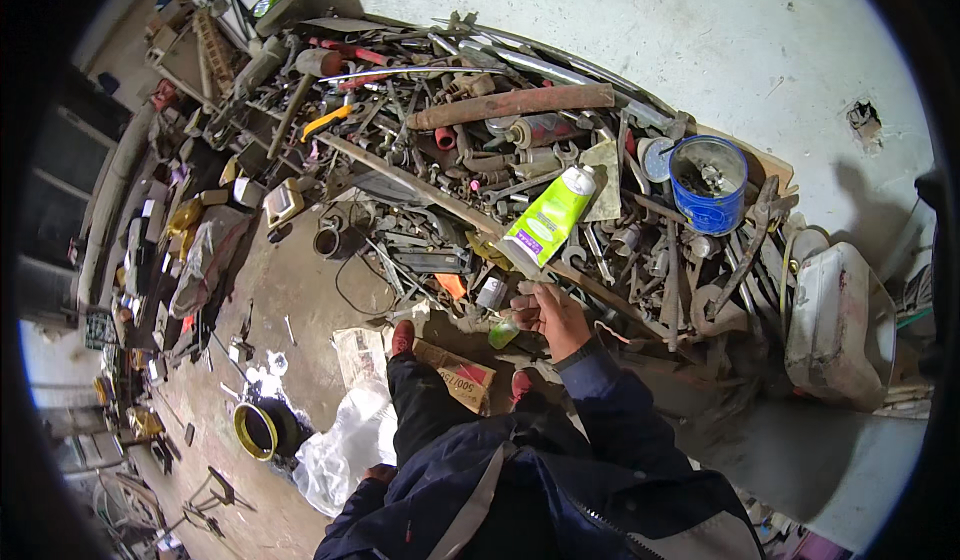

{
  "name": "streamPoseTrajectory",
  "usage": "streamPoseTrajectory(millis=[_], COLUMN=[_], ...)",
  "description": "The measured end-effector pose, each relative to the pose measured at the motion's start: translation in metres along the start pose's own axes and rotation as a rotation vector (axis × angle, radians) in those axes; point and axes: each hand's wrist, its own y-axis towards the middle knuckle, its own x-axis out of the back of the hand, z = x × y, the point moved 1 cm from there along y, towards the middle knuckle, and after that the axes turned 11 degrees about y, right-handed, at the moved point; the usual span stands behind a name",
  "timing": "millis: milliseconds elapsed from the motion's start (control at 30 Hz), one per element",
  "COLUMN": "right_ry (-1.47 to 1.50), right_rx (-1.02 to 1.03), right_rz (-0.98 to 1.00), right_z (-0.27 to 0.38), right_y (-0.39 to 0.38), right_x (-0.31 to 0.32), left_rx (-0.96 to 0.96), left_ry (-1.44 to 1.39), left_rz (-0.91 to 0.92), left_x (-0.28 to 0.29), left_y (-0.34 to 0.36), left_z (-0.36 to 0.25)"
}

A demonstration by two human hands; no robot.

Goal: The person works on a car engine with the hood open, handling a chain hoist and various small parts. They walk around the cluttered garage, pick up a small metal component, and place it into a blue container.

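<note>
Your right hand (549,316) is raised in front of you, fingers pinched on the flat crimped end of a lime-green tube (549,220) with a white cap and a purple patch on its label. The tube slants up and away from the hand, its cap end over the heap of rusty tools (470,150). Your dark blue sleeve (610,400) runs back toward your body. Beyond and to the right of the hand stands a blue bucket (708,186); farther right lies a white plastic canister (838,325). Near your feet, left of the hand, sits a cardboard box (455,375) with a red label. Your left hand is out of view.
</note>
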Motion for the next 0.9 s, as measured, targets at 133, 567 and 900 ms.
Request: streamPoseTrajectory(millis=[133, 567, 900], right_ry=[0.012, -1.252, -1.377], right_rx=[0.033, 0.437, 0.351], right_rz=[-0.101, -0.888, -0.863], right_z=[-0.005, 0.059, 0.068], right_y=[0.020, -0.020, 0.000], right_x=[-0.023, 0.000, 0.007], left_rx=[0.169, 0.193, 0.047], left_ry=[-0.367, -0.600, -0.543], left_rz=[0.038, -0.385, -0.294], left_x=[0.042, 0.361, 0.324], left_y=[0.053, 0.217, 0.224], left_z=[0.061, 0.290, 0.171])
